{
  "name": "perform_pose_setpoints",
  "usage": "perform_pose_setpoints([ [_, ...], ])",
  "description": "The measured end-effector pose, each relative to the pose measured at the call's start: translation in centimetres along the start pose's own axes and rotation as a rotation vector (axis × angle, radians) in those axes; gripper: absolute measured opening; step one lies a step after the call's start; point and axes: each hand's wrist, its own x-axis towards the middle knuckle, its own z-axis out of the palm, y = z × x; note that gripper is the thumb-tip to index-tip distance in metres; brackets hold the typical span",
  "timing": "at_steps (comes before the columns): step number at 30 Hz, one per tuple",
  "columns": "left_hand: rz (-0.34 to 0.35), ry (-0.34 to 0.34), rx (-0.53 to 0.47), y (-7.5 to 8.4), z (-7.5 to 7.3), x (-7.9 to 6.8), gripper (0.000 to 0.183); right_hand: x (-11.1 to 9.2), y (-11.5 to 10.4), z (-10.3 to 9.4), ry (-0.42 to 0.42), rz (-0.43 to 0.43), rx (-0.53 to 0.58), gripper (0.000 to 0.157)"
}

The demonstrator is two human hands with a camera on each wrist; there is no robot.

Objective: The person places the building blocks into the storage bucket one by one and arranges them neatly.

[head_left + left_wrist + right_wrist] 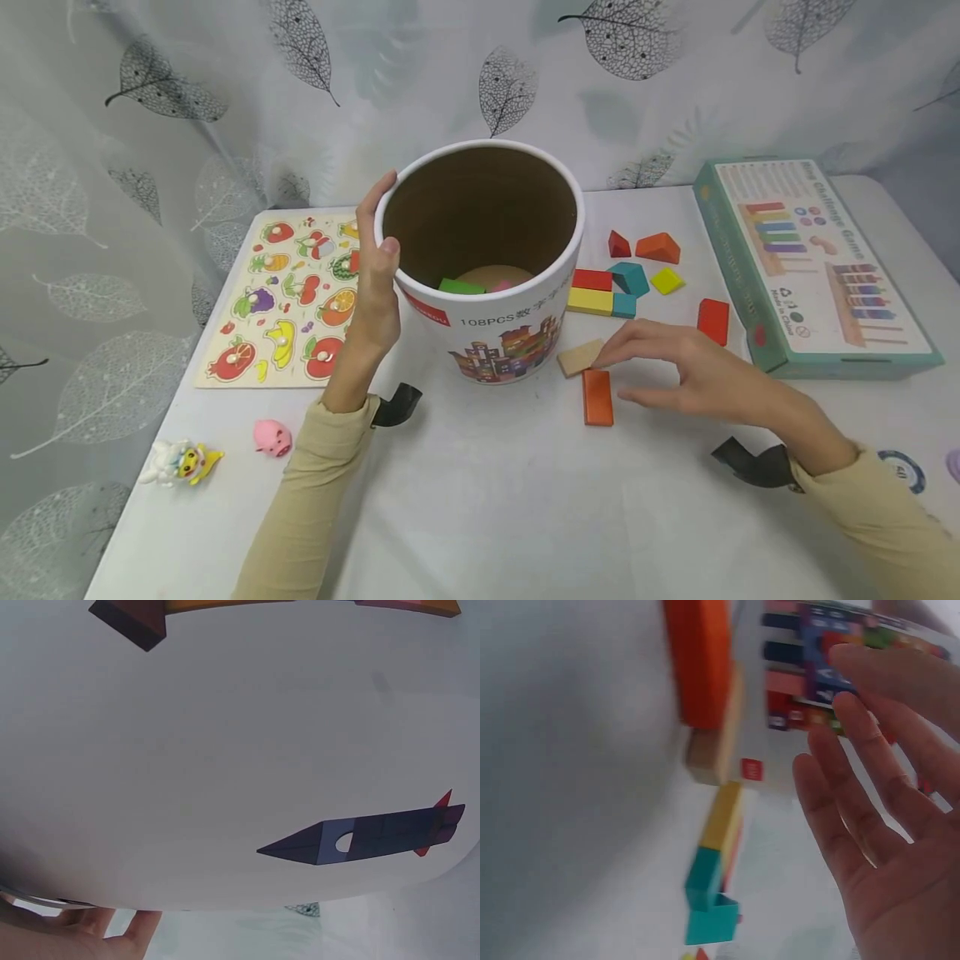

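A large white bucket with printed blocks on its wall stands upright in the head view, its open top facing me. My left hand holds the bucket at its left side, with the thumb at the rim. Inside lie a green block and a partly hidden pink piece. Over the table to the right, my right hand has its fingers loosely bent and apart. Nearest to it are an orange block and a plain wooden block; the right wrist view shows nothing held in the hand.
Red, yellow and teal blocks lie right of the bucket. A red block sits beside a boxed game. On the left are a fruit puzzle board, a pink pig and small figurines.
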Motion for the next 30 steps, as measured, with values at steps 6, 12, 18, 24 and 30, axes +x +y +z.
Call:
perform_pose_setpoints([
  [6,0.003,0.003,-0.002,0.0,-0.1,0.0,0.092,-0.2,1.1,1.6,-0.088,0.072,-0.009,0.045],
  [12,0.000,0.002,0.004,0.0,0.0,-0.1,0.092,-0.1,1.4,2.5,-0.149,0.079,-0.033,0.044],
  [18,0.001,-0.005,-0.002,0.0,0.1,-0.1,0.093,-0.1,1.4,2.7,-0.222,0.152,-0.031,0.041],
  [24,0.006,-0.006,-0.003,0.0,0.1,0.0,0.092,-0.4,1.1,2.6,-0.245,0.189,-0.056,0.038],
  [30,0.005,-0.002,0.000,0.0,0.0,0.0,0.094,-0.3,0.9,2.5,-0.299,0.170,-0.027,0.037],
])
